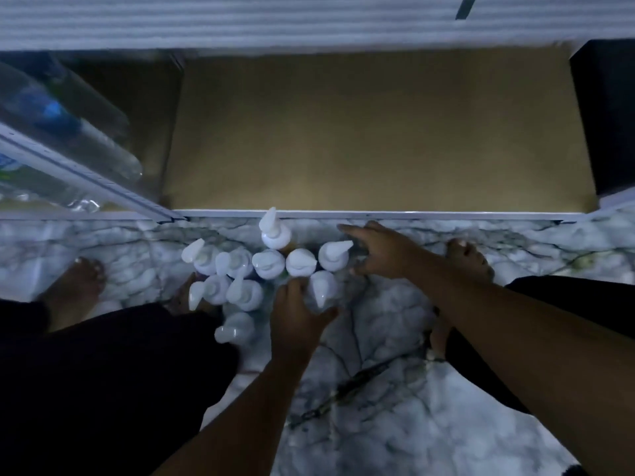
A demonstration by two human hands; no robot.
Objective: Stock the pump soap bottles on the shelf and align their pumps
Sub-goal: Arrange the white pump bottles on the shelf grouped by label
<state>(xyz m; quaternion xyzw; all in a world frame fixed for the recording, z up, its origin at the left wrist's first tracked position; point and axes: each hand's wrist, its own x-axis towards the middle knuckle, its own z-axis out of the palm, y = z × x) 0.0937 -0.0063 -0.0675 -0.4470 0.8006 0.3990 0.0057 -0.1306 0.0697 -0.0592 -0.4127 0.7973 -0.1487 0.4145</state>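
Several pump soap bottles with white pump heads stand clustered on the marble floor [378, 389], seen from above. One bottle [273, 231] stands closest to the shelf edge. My left hand [297, 314] grips a bottle [323, 290] at the cluster's near right. My right hand [381, 250] reaches around the rightmost bottle [333, 255], fingers spread beside it; whether it grips is hidden. The brown shelf board [374, 132] lies just beyond, bare of soap bottles. The pumps point in different directions.
A white shelf rail [378, 214] edges the board. Clear plastic bottles [62, 111] lie in the compartment at left behind a slanted rail. A dark panel [608, 115] stands at right. My bare feet [79, 280] and dark-clothed knees flank the cluster.
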